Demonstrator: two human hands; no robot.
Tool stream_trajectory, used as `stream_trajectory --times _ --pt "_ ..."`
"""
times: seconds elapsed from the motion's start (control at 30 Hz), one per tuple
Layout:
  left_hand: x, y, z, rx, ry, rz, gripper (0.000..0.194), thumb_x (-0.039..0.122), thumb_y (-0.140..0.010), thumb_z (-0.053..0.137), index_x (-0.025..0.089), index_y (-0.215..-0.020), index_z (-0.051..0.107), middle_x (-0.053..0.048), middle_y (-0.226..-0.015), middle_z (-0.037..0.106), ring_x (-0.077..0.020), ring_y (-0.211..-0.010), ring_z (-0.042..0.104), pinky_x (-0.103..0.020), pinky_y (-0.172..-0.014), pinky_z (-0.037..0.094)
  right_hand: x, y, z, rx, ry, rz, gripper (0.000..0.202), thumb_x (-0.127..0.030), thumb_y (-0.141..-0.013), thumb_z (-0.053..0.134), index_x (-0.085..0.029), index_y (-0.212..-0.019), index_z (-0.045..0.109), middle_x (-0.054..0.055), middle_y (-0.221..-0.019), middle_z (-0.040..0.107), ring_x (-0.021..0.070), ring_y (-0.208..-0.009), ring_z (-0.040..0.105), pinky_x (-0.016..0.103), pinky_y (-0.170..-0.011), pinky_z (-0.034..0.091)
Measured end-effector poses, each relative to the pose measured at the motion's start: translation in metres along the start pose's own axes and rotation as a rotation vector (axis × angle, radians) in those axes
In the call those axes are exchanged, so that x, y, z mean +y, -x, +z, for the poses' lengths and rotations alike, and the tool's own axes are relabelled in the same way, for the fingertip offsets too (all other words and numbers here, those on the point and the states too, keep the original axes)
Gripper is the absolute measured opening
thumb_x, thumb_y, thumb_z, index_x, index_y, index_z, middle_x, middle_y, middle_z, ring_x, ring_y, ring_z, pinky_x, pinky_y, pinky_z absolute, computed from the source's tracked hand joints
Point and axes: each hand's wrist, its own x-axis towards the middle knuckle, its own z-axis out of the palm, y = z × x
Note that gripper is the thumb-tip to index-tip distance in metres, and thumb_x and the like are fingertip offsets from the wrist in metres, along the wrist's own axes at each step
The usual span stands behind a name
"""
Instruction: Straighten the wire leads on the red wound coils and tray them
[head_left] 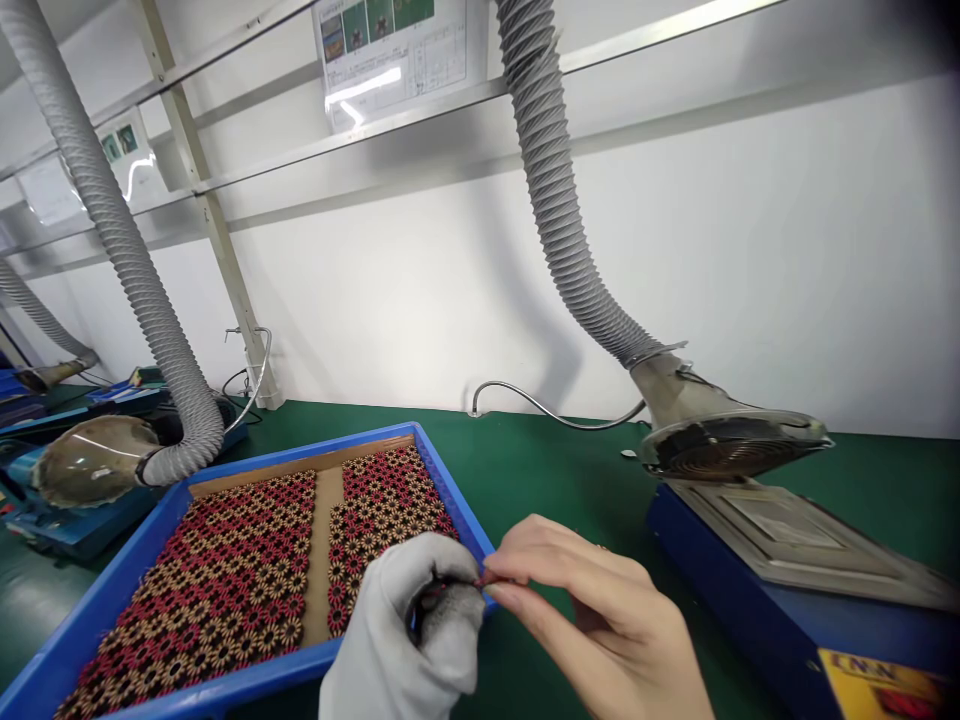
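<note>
My left hand [409,625], in a whitish glove with a grey-smudged thumb, is curled around a small dark and reddish part [429,600]. Most of that part is hidden inside the fingers. My bare right hand [592,610] meets it from the right, with thumb and forefinger pinching a thin reddish strand [491,578] at the part's edge. Just behind the gloved hand, a blue tray [454,490] holds many small flower-shaped coil-wound parts [247,570], which look like motor stators, in red and tan rows.
A blue machine [727,580] with a metal top plate stands at right. Above it hangs a fume hood [731,440] on a grey flexible duct [551,170]. Another hood [97,460] is at left. Under them lies a green table [540,470], with a thin metal tube [555,412] by the wall.
</note>
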Motion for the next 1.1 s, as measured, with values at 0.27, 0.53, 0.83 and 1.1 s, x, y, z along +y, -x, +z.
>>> stream_trajectory --times 0.27,0.53,0.83,1.1 --pt "0.007 0.002 -0.002 -0.021 -0.137 0.055 0.015 0.017 -0.076 0.049 0.021 -0.076 0.064 0.0 -0.074 0.065 -0.0141 -0.069 0.06 -0.022 -0.067 0.047 0.004 0.002 0.001 -0.027 0.082 -0.075 0.014 -0.006 -0.079 0.063 -0.019 -0.082 0.064 0.001 -0.065 0.065 0.0132 -0.057 0.057 0.024 -0.051 0.045" --pt "0.02 0.0 -0.005 -0.196 -0.109 -0.118 0.013 0.027 -0.08 0.047 0.021 -0.08 0.058 -0.001 -0.074 0.061 -0.0147 -0.069 0.056 -0.023 -0.065 0.045 -0.001 0.005 -0.003 -0.104 0.201 -0.001 0.014 -0.01 -0.085 0.053 -0.02 -0.076 0.051 -0.003 -0.065 0.056 0.0091 -0.058 0.051 0.019 -0.054 0.04" --pt "0.018 0.001 0.0 -0.052 -0.478 0.327 0.01 0.018 -0.083 0.042 0.022 -0.08 0.05 0.003 -0.07 0.059 -0.0124 -0.061 0.056 -0.024 -0.062 0.044 -0.005 0.012 -0.004 -0.211 0.061 0.522 0.029 -0.039 -0.091 0.044 -0.021 -0.069 0.046 -0.003 -0.067 0.049 0.0121 -0.063 0.045 0.022 -0.056 0.034" --pt "0.012 -0.004 -0.002 -0.031 -0.423 0.373 0.014 0.01 -0.075 0.042 0.022 -0.078 0.048 0.004 -0.064 0.056 -0.0105 -0.058 0.052 -0.021 -0.058 0.041 0.007 0.007 0.004 0.0 -0.612 0.635 0.038 -0.041 -0.087 0.054 -0.018 -0.057 0.046 -0.006 -0.044 0.043 0.0064 -0.037 0.037 0.021 -0.042 0.03"
